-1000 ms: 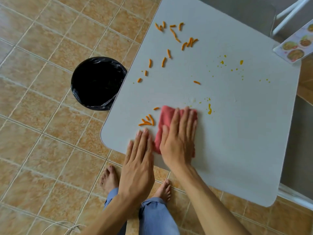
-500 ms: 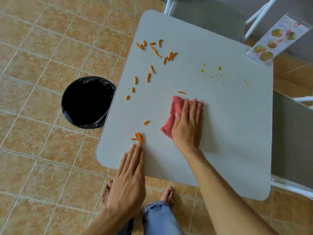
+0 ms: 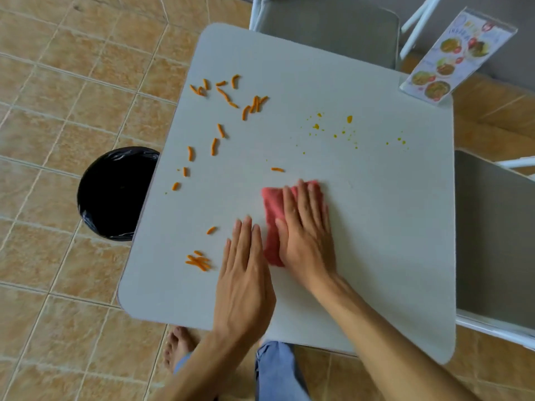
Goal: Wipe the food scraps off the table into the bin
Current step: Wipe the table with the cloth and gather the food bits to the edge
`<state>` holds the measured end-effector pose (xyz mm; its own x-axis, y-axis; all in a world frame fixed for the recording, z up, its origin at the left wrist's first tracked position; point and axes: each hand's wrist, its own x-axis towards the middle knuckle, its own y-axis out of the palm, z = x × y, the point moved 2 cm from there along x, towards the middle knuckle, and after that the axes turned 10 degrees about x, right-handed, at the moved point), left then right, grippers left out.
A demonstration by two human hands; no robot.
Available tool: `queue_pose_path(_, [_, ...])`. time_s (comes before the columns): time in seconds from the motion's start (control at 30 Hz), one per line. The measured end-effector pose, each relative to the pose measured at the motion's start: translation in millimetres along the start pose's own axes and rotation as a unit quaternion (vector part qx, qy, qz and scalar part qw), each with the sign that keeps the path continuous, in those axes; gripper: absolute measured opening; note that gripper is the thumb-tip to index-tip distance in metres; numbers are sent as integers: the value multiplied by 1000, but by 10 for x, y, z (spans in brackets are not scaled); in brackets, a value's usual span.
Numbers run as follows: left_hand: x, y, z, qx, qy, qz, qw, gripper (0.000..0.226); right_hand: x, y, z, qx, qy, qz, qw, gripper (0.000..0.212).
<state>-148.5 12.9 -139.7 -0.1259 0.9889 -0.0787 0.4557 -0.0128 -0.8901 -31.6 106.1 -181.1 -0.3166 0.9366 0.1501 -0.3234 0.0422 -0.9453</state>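
Head view: right hand [image 3: 307, 227] is laid flat, fingers spread, pressing a folded red cloth [image 3: 273, 218] onto the grey table [image 3: 376, 227]. Left hand [image 3: 244, 276] rests flat just beside it, fingers together, holding nothing. Orange food scraps [image 3: 198, 261] lie at nine to eleven o'clock from the cloth, nearer the left hand. Black-lined bin [image 3: 113, 195] stands at nine o'clock, partly under the table edge; its contents cannot be made out.

Menu stand [image 3: 459, 57] — grey chairs [image 3: 330, 30], tiled floor [image 3: 58, 82]
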Motion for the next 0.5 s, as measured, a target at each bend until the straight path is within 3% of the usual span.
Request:
queue_pose_path(0.07, [269, 60, -94, 5, -9, -29, 1000, 55, -8, -141, -340, -21, -57, 27, 998, 54])
queue_pose_path(0.13, [513, 102, -122, 15, -32, -43, 998, 54, -49, -230, -685, -39, 56, -9, 998, 54])
queue_pose_path(0.23, [853, 220, -164, 37, -109, -39, 993, 59, -78, -325, -1032, -30, 270, -111, 956, 53])
queue_pose_path(0.33, [945, 342, -176, 90, -145, -42, 984, 59, 50, -291, -982, -9, 357, -170, 918, 53])
queue_pose_path(0.4, [934, 375, -186, 113, -141, -48, 982, 59, 128, -222, -825, -2, 307, -158, 938, 52])
queue_pose_path(0.5, [934, 388, -198, 129, -140, -49, 980, 59, 258, -104, -571, 21, 164, -82, 983, 53])
